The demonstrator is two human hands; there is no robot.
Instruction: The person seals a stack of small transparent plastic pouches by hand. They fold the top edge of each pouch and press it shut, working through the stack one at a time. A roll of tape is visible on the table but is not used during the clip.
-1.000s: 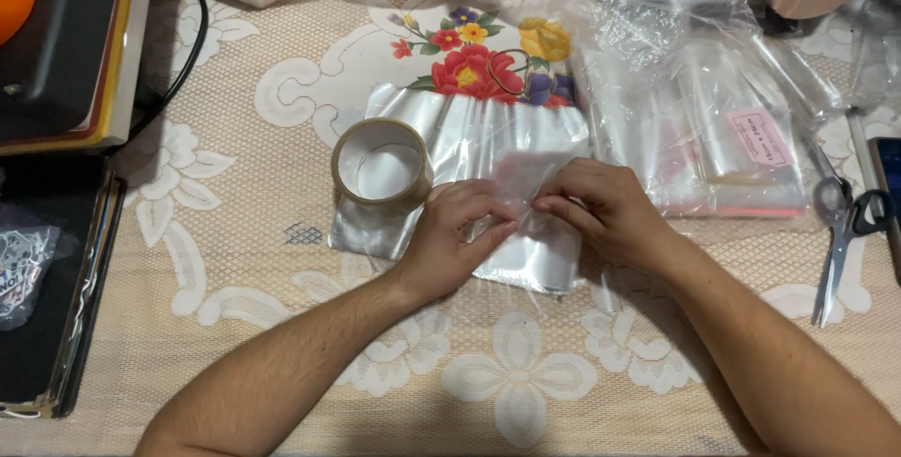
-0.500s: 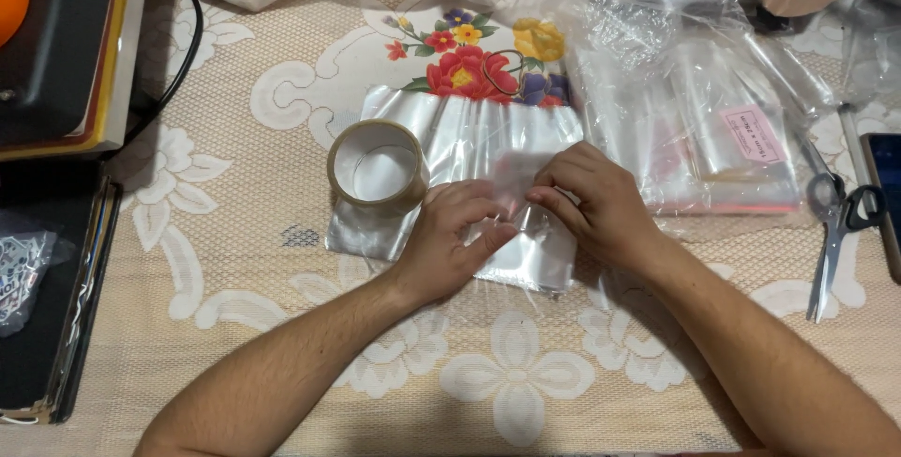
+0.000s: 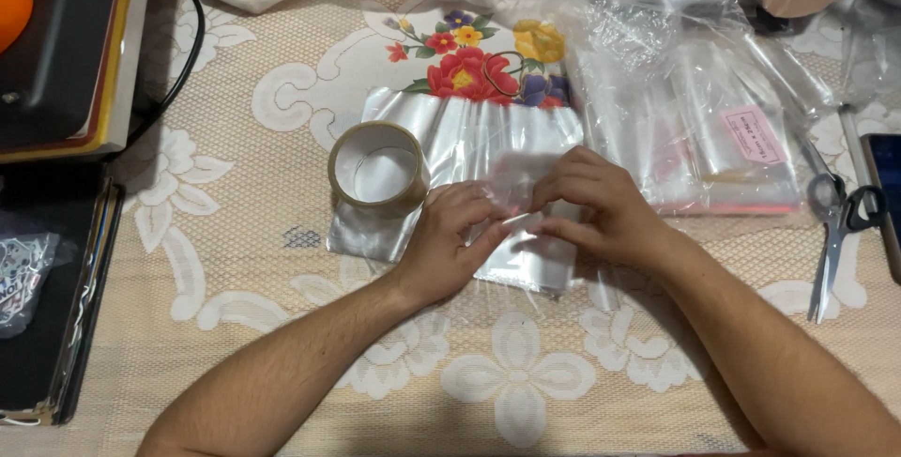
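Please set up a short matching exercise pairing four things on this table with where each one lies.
Things:
1. roll of tape
2. scissors
3. clear plastic bags
4. flower print

Places:
A. at the table's right edge
B. under both hands, in the middle
C. just beyond the left hand, on the bags' left part
D. on the tablecloth, beyond the bags

Pairs: 1-C, 2-A, 3-B, 4-D. The right hand rests on the bags too.

A single head-worn camera looks steeply down, from close above, onto the beige lace tablecloth (image 3: 235, 363); both forearms enter from the bottom edge
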